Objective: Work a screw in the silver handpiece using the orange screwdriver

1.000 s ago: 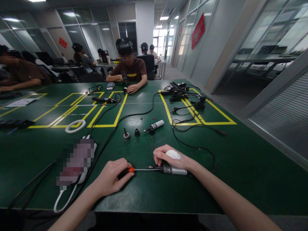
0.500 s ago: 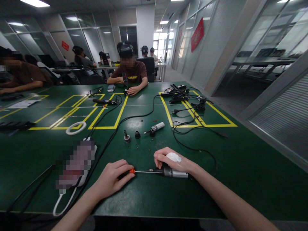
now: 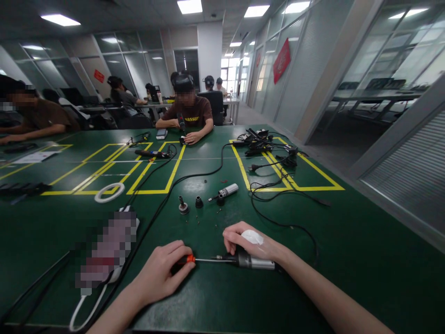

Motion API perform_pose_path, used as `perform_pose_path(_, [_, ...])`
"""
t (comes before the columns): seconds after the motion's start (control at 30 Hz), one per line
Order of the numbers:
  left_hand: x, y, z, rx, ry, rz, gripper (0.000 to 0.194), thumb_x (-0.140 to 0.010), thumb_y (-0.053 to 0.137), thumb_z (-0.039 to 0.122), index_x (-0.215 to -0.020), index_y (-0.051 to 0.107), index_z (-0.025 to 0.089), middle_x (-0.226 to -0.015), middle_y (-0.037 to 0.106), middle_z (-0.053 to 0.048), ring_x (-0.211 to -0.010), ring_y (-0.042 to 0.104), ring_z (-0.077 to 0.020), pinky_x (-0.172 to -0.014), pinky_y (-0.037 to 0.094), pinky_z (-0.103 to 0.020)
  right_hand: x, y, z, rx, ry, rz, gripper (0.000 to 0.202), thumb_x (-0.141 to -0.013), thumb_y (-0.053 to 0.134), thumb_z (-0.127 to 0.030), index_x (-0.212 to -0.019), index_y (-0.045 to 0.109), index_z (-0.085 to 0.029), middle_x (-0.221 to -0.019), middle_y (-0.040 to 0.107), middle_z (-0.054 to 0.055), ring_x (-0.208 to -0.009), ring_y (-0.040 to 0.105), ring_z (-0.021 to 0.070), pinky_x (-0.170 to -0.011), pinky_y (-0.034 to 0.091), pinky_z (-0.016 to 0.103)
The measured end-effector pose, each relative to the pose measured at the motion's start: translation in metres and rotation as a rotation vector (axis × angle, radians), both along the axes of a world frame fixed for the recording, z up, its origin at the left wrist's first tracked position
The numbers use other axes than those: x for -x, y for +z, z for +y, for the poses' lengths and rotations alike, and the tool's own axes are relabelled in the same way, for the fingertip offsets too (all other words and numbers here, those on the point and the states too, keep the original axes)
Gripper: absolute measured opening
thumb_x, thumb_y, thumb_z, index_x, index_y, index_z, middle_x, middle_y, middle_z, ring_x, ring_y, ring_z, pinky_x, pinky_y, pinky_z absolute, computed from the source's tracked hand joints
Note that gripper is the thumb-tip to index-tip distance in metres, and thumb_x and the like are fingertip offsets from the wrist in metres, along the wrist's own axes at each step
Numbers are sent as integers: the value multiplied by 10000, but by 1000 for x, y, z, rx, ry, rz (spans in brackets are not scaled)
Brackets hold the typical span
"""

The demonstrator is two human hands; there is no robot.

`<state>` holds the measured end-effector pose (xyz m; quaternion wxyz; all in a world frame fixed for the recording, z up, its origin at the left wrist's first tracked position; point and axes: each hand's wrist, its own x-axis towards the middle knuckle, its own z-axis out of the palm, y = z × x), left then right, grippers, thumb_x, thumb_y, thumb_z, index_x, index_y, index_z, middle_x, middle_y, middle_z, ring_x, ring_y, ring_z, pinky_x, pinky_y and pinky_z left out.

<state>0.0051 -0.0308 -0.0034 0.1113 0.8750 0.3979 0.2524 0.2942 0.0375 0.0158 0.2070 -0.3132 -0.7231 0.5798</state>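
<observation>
My left hand (image 3: 163, 270) is wrapped round the orange and black handle of a screwdriver (image 3: 212, 260), whose shaft points right. The shaft's end reaches the dark front part of a silver and black tool (image 3: 259, 263) lying on the green table. Over that tool rests my right hand (image 3: 243, 239), fingers curled, a white patch on its back; what its fingertips grip is hidden. Beyond the hands stand a metal-and-black part (image 3: 183, 205) and a black nozzle-like piece (image 3: 199, 202). A second silver tool (image 3: 227, 190) lies near them, with tiny screws (image 3: 198, 222) scattered about.
A blurred-out power strip (image 3: 109, 246) with cables lies at the left, below a white tape ring (image 3: 109, 192). Tangled black cables (image 3: 257, 141) lie at the back right. Across the green table (image 3: 365, 260) sits a person (image 3: 193, 111) holding a tool.
The whole view has tilted up slightly, so the table and both hands appear lower. Both hands keep nearly the same pose around the screwdriver and the silver tool.
</observation>
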Motion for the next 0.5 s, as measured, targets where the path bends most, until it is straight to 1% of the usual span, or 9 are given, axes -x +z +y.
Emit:
perform_pose_path(0.03, [0, 0, -1, 7, 7, 3, 91, -979, 607, 251, -1011, 678, 203, -833, 701, -27, -709, 680, -166, -621, 476, -241, 0, 0, 0, -2, 3, -2, 707, -948, 490, -797, -679, 623, -156, -665, 607, 41, -648, 564, 161, -695, 474, 282])
perform_pose_path(0.13, [-1, 0, -1, 33, 14, -17, 113, -927, 636, 249, -1031, 648, 206, -848, 703, -21, -712, 674, -170, -632, 483, -247, 0, 1, 0, -4, 3, -7, 704, -950, 497, -792, -677, 627, -157, -661, 607, 40, -651, 567, 163, -691, 474, 282])
perform_pose_path(0.23, [-1, 2, 0, 49, -4, -47, 38, -970, 594, 227, -978, 628, 212, -797, 681, -1, -679, 658, -157, -621, 470, -237, -1, 2, 0, 5, 2, -6, 703, -947, 499, -797, -683, 625, -158, -678, 611, 43, -659, 571, 166, -701, 481, 287])
perform_pose_path(0.4, [1, 4, 3, 37, -55, -84, 81, -1025, 599, 246, -986, 656, 205, -822, 698, -19, -709, 674, -154, -645, 483, -230, -2, 2, 1, -17, -5, -1, 710, -950, 489, -800, -683, 628, -157, -679, 613, 44, -658, 566, 168, -691, 477, 288])
perform_pose_path(0.5, [2, 4, 3, 28, -51, -94, 101, -1033, 607, 260, -999, 677, 196, -840, 714, -35, -725, 678, -157, -655, 497, -233, -2, 2, 1, -22, -10, -5, 723, -937, 488, -817, -676, 624, -157, -670, 605, 44, -652, 560, 166, -686, 467, 288])
